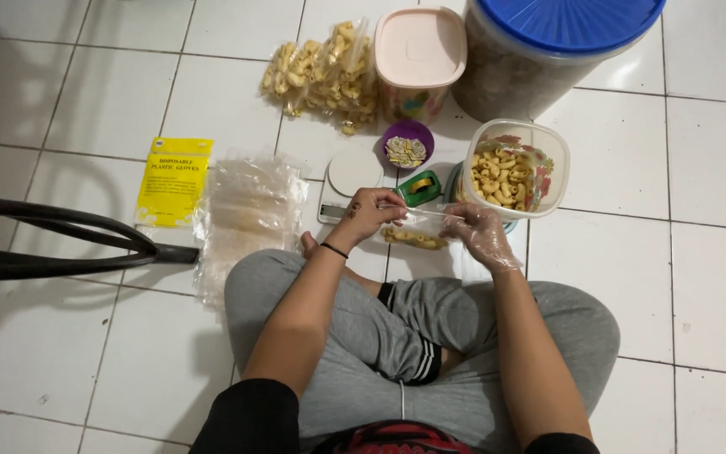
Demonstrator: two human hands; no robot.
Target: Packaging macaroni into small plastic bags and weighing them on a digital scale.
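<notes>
You hold a small clear plastic bag [414,227] with some yellow snack pieces just above the floor, in front of your crossed legs. Your bare left hand [369,214] and your gloved right hand [482,235] both pinch its top edge. It seems one bag among many: filled bags [323,71] lie behind, empty bags [248,210] wait at your left. The open clear tub [548,139] is about half full of snack.

Yellow glove packet [173,181] — blue-lidded jar [548,50] — purple bowl [407,145].
</notes>
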